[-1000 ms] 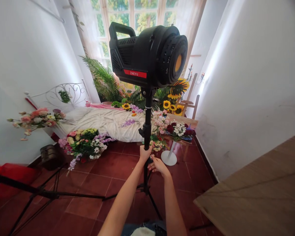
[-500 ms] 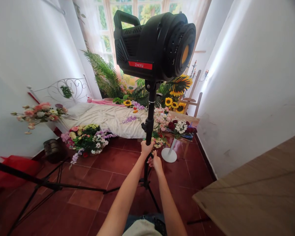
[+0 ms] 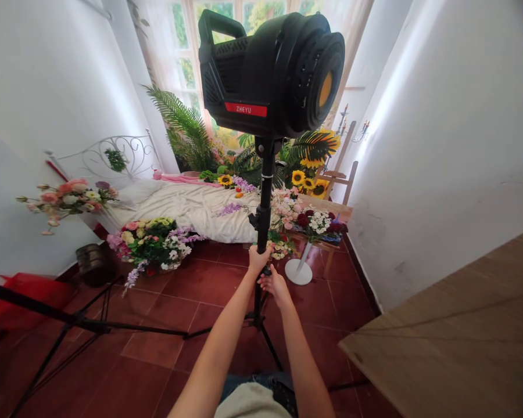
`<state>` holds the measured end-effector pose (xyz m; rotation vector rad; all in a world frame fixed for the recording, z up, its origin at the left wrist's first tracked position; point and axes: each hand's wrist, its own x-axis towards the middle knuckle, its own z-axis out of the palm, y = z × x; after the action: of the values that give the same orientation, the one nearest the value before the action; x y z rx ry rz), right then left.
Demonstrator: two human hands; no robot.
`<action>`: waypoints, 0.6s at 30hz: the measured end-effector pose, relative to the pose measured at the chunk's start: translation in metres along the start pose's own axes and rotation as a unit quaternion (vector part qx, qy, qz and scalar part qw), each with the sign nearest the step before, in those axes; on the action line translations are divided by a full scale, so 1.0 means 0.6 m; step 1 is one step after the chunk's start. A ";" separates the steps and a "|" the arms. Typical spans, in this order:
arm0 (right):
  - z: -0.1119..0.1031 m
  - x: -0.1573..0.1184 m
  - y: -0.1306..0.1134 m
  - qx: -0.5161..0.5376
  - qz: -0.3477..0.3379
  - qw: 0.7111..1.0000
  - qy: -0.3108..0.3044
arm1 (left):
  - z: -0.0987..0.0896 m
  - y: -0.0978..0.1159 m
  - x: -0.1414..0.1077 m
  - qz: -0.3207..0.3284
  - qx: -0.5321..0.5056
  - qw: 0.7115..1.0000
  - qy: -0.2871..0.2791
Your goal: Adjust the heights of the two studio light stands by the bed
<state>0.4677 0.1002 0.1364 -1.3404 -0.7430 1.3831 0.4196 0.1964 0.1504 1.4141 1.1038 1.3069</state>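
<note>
A black studio light (image 3: 265,75) with a red ZHEYU label sits on top of an upright black light stand (image 3: 264,200). My left hand (image 3: 258,259) is wrapped round the stand's pole below its upper collar. Just beneath it, my right hand (image 3: 275,285) has thumb and fingers about a small dark knob (image 3: 267,270) on the pole; the fingers partly hide how tightly it is held. The stand's spread legs rest on the red tiled floor (image 3: 192,290).
Another black tripod's legs (image 3: 91,326) stretch in from the left. Beyond lie a bed (image 3: 192,212), a flower arrangement (image 3: 157,247) and a white-based flower stand (image 3: 298,273). A wooden easel (image 3: 337,180) stands behind, and a brown board (image 3: 453,337) juts in at right.
The fingers of my right hand have loosened and straightened somewhat at the knob. My left hand keeps its grip on the pole. The view has shifted slightly.
</note>
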 end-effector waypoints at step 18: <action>-0.045 -0.003 0.003 -0.235 -0.098 0.966 0.033 | 0.004 0.003 -0.006 0.005 -0.032 0.999 -0.007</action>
<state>0.4926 0.0921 0.1304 -1.6163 -1.1759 1.0344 0.4220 0.1924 0.1515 1.3819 1.0385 1.3255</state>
